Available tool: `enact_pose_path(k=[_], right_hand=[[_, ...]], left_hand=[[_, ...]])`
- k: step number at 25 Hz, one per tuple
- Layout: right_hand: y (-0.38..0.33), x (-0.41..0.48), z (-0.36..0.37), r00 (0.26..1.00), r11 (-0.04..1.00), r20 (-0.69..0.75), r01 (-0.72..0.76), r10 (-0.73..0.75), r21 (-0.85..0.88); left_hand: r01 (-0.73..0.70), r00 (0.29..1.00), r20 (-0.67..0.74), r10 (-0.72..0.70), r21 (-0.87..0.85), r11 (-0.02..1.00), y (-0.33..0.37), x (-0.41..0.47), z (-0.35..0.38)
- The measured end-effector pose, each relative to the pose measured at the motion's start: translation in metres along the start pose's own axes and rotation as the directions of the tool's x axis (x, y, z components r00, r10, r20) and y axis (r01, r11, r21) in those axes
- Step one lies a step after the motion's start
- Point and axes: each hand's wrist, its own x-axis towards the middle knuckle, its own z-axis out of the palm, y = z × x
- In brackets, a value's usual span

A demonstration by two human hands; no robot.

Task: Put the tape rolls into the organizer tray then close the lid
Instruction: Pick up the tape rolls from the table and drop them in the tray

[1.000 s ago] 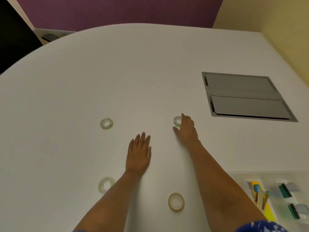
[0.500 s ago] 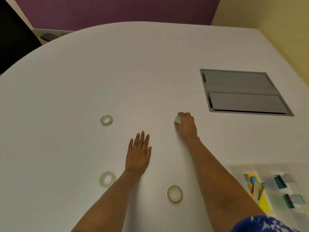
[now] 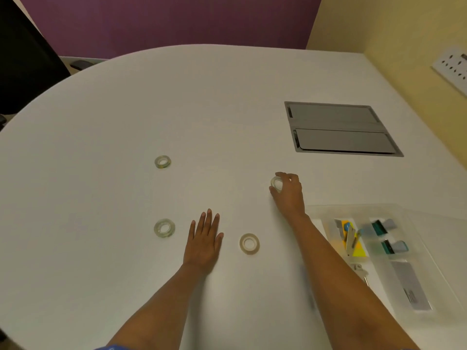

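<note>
Your right hand point(image 3: 288, 192) has its fingers curled around a clear tape roll point(image 3: 276, 184) — thumb on the near side, fingertips point(image 3: 290, 176) over the far side. The roll is tilted up on edge in the grip; you can't tell from this view whether it touches the table point(image 3: 126, 109) or is just clear of it. It sits right of the table's middle, between the grey hatch and the tray.

Your left hand point(image 3: 203, 242) lies flat, palm down, fingers straight and slightly spread, holding nothing. It rests toward the near edge, left of centre.

Three more tape rolls lie flat on the table:
- far-left roll point(image 3: 162, 162), clear with a greenish tint, well apart from both hands
- near-left roll point(image 3: 164, 227), clear, near your left hand's outer side, not touching
- tan-cored roll point(image 3: 249, 244), just beside your left hand's thumb side, between your two forearms

The organizer tray point(image 3: 429, 261) is clear plastic, at the table's near right edge, just right of your right forearm. Its compartments hold binder clips point(image 3: 384, 236), a yellow-and-blue item, and a grey strip — contents are blurred, so exact identity is unclear. No tape roll is visible in it. You can't make out the lid's position.

The grey hatch point(image 3: 341, 130) is set flush in the table toward the far right edge, both flaps shut.
</note>
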Motion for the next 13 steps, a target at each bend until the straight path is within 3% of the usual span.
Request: enact_pose_path(k=[8,13], right_hand=[[0.034,-0.063,-0.038,0.980,0.997,-0.188,0.070,-0.063,0.032],[0.038,-0.068,-0.044,0.986,0.997,-0.167,0.023,-0.011,0.074]], left_hand=[[0.037,0.999,0.009,-0.037,-0.001,0.999,0.017,-0.048,0.008],[0.055,0.998,0.025,-0.055,-0.019,0.998,0.025,-0.056,0.007]])
